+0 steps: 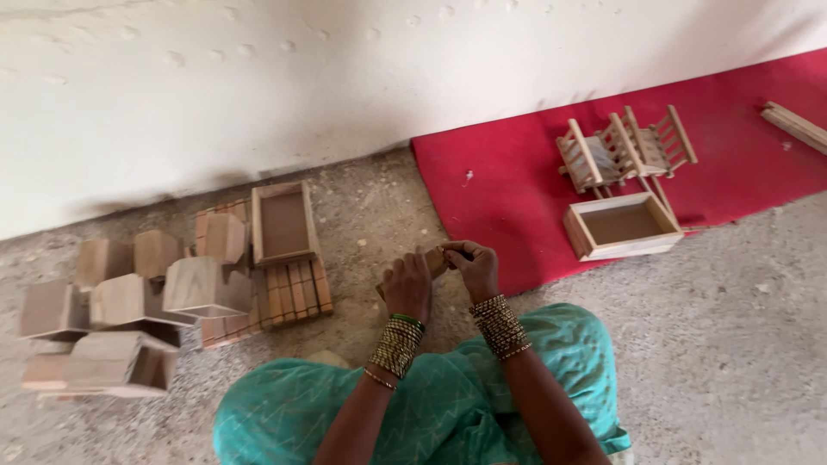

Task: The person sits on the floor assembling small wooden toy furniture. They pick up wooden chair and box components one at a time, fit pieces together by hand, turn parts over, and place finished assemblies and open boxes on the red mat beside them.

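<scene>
A: What is nearest to you?

B: My knees, under teal cloth (448, 405), and my two forearms with many bangles (500, 325). I sit on a rough grey floor (732, 344).

A: And your hands?

B: My left hand (407, 286) and my right hand (475, 269) are close together in front of me. Both are closed around one small wooden piece (436, 259). It sits between them, above the floor, just at the edge of the red mat (517, 189). Most of the piece is hidden by my fingers, so I cannot tell its exact shape.

A: What is on your left side?

B: A group of pale wooden blocks (129, 301) with angled tops, some lying one against another. Beside them is a wooden slatted panel (293, 293), and an open shallow wooden box (282, 224) rests on it.

A: And farther, on the right?

B: On the red mat lies another open wooden box (623, 226). Behind it, touching it, stand small slatted wooden frames (624, 148). Some wooden strips (792, 125) lie near the far right edge. Behind everything is the white wall (258, 77).
</scene>
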Demonstrator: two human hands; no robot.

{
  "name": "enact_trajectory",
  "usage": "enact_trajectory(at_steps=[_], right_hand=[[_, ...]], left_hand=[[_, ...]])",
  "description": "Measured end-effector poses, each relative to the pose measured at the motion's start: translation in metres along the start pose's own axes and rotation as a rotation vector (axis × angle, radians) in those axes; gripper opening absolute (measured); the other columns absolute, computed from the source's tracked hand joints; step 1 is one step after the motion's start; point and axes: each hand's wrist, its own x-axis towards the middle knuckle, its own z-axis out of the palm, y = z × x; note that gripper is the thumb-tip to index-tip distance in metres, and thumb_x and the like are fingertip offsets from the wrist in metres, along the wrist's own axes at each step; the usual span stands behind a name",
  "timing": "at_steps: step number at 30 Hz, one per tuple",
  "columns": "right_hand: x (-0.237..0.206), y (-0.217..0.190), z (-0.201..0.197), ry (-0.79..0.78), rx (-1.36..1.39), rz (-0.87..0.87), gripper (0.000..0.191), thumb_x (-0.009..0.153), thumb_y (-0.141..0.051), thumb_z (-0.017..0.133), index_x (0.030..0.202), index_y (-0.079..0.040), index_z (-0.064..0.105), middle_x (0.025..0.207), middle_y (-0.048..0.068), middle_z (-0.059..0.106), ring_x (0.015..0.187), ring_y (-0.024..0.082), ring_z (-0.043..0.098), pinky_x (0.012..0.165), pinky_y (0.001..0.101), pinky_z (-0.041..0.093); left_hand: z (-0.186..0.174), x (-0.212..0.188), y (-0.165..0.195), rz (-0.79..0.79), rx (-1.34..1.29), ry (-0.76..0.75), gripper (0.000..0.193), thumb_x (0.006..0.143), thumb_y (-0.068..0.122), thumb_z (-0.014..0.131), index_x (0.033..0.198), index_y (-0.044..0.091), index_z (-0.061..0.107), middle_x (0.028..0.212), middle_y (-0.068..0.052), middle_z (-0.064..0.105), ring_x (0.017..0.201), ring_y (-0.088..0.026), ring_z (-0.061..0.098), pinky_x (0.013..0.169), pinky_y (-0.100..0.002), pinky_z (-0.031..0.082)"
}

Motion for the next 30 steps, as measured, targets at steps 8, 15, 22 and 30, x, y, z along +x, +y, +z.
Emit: enact_trajectory(at_steps=[8,15,22,30], right_hand=[[-0.008,0.013,-0.011,0.097,-0.080,-0.192,0.014,0.091,-0.001,0.070,0.101,0.001,0.079,0.096,0.010,0.079,0.081,0.017,0.074,0.072,0.0300,0.064],[-0.045,-0.019,0.032,0.070,-0.613,-0.505,0.026,0.094,-0.002,0.058,0.117,-0.001,0.069,0.118,0.018,0.072,0.113,0.034,0.068,0.097,0.0438,0.056],[-0.063,-0.017,0.061,-0.145,-0.872,-0.546,0.057,0.090,0.001,0.050,0.147,0.002,0.050,0.146,0.025,0.055,0.140,0.036,0.049,0.121,0.0522,0.031],[-0.069,-0.021,0.044,-0.086,-0.717,-0.558,0.045,0.097,0.001,0.046,0.142,-0.002,0.049,0.145,0.019,0.059,0.146,0.031,0.049,0.129,0.0511,0.025]], left_hand=[[0.021,-0.002,-0.013,-0.020,-0.454,0.098,0.062,0.066,0.021,0.089,0.120,0.007,0.063,0.116,-0.015,0.069,0.109,-0.036,0.063,0.092,-0.052,0.047],[0.041,-0.027,-0.043,-0.157,-0.678,0.098,0.058,0.072,0.018,0.089,0.118,0.004,0.057,0.107,-0.021,0.067,0.099,-0.041,0.065,0.081,-0.051,0.055],[0.052,-0.037,-0.067,-0.242,-0.845,0.044,0.048,0.083,0.018,0.084,0.116,0.006,0.051,0.102,-0.018,0.067,0.091,-0.037,0.069,0.075,-0.046,0.057],[0.061,-0.031,-0.058,-0.195,-0.737,0.141,0.053,0.070,0.011,0.089,0.110,0.006,0.055,0.098,-0.021,0.066,0.091,-0.044,0.064,0.073,-0.051,0.053]])
